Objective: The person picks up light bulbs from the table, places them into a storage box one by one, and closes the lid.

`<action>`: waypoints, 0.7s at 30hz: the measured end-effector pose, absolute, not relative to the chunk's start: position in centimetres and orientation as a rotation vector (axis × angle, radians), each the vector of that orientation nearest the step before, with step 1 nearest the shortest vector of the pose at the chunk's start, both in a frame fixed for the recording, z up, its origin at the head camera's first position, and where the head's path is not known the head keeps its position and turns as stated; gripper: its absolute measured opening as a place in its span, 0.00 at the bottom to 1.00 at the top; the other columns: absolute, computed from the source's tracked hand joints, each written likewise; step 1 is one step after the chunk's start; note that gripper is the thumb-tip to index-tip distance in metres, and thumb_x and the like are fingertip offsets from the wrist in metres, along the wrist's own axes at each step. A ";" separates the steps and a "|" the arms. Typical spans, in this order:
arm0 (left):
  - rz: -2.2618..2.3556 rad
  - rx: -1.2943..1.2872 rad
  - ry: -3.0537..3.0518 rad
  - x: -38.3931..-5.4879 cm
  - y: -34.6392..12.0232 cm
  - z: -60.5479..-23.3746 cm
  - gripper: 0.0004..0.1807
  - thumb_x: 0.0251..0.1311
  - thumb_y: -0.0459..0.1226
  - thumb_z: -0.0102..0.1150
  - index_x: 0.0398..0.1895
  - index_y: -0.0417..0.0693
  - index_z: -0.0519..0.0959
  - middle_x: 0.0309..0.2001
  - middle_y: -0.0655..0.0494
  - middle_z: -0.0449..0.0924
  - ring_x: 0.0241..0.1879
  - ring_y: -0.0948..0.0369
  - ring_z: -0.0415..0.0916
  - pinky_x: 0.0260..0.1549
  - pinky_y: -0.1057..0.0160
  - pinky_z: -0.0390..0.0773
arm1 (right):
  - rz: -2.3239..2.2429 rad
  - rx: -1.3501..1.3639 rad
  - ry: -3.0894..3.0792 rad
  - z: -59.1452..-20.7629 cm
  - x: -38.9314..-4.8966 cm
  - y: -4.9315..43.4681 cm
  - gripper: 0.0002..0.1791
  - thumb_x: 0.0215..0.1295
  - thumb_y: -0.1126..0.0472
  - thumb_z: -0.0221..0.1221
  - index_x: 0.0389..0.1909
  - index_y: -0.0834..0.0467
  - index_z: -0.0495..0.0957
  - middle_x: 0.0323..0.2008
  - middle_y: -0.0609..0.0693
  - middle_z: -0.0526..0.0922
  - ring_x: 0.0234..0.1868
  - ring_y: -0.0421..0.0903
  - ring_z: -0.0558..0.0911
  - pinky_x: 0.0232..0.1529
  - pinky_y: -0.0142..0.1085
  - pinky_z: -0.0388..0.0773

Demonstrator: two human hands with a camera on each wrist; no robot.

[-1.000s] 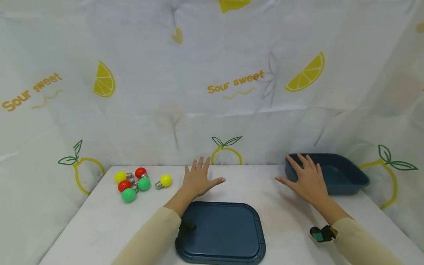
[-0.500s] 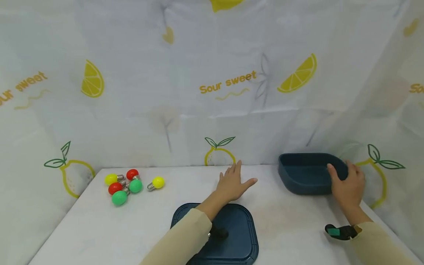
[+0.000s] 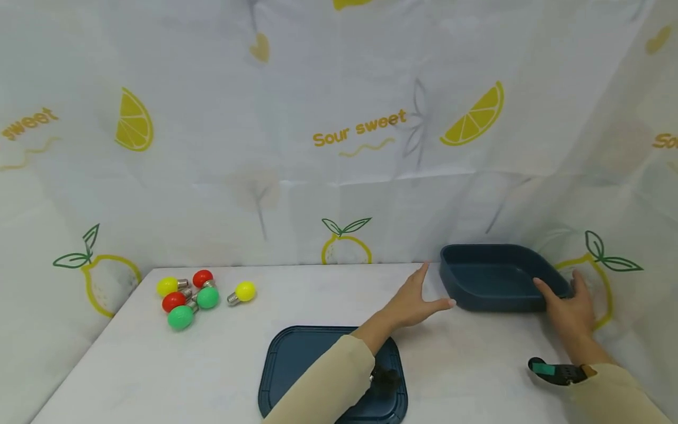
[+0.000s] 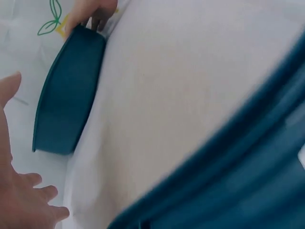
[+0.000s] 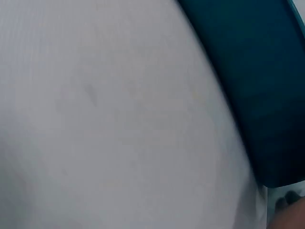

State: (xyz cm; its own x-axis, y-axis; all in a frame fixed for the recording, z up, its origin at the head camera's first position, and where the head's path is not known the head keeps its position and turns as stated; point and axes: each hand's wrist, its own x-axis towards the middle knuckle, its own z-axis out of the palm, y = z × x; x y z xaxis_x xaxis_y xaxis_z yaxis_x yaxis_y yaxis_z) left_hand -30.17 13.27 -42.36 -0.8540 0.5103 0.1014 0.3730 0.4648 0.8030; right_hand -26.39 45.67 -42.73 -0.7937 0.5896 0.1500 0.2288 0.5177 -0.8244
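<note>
Five red, yellow and green round bulbs with silver screw bases (image 3: 173, 301) cluster at the white table's (image 3: 143, 371) far left; one round yellow bulb (image 3: 245, 291) lies just beside them. A flat, round-cornered dark blue panel (image 3: 296, 353) sits under the beige left sleeve (image 3: 328, 377). The left hand (image 3: 410, 303), fingers spread, holds nothing near a deep, dark blue rectangular bin (image 3: 492, 299), whose right end the right hand (image 3: 574, 309) grasps.

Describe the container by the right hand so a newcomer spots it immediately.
On the white table, go to the far right corner. There, at the right hand, is a dark blue container. Its raised walls set it apart from the flat blue tray nearer the camera.
</note>
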 end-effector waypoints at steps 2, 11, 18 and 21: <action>1.337 0.764 2.569 -30.2 14.1 -42.5 0.54 0.61 0.62 0.62 0.83 0.61 0.43 0.82 0.63 0.47 0.81 0.61 0.50 0.76 0.52 0.62 | 1.234 -0.678 -2.361 -42.7 -26.5 45.4 0.51 0.73 0.40 0.51 0.82 0.54 0.31 0.82 0.58 0.34 0.82 0.62 0.38 0.80 0.61 0.42; 1.456 0.675 2.601 -30.5 16.7 -43.6 0.54 0.59 0.59 0.65 0.83 0.63 0.45 0.81 0.63 0.51 0.81 0.56 0.51 0.77 0.37 0.51 | 1.280 -0.699 -2.385 -43.5 -26.2 43.8 0.49 0.75 0.38 0.48 0.81 0.55 0.33 0.82 0.58 0.34 0.82 0.63 0.38 0.80 0.60 0.41; 1.603 0.569 2.552 -30.7 18.1 -43.7 0.49 0.66 0.61 0.58 0.83 0.64 0.44 0.82 0.54 0.49 0.81 0.49 0.50 0.77 0.36 0.51 | 1.279 -0.689 -2.359 -43.4 -26.1 41.8 0.49 0.74 0.39 0.50 0.81 0.58 0.37 0.81 0.63 0.38 0.82 0.64 0.40 0.80 0.60 0.43; 1.604 0.505 2.616 -31.0 18.2 -43.7 0.48 0.66 0.60 0.59 0.82 0.60 0.47 0.81 0.53 0.53 0.80 0.49 0.53 0.77 0.36 0.51 | 1.265 -0.679 -2.389 -43.1 -26.1 41.3 0.50 0.73 0.38 0.51 0.81 0.59 0.38 0.81 0.64 0.39 0.82 0.65 0.41 0.79 0.62 0.44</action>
State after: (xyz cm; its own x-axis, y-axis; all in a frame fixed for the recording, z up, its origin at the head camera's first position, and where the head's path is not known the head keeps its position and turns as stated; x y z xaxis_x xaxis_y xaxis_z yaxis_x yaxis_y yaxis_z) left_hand -31.01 18.16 -43.72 -0.9467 0.2896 0.1408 0.2568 0.4151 0.8728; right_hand -26.06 41.29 -43.09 -0.8229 0.5620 0.0834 0.2469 0.4860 -0.8384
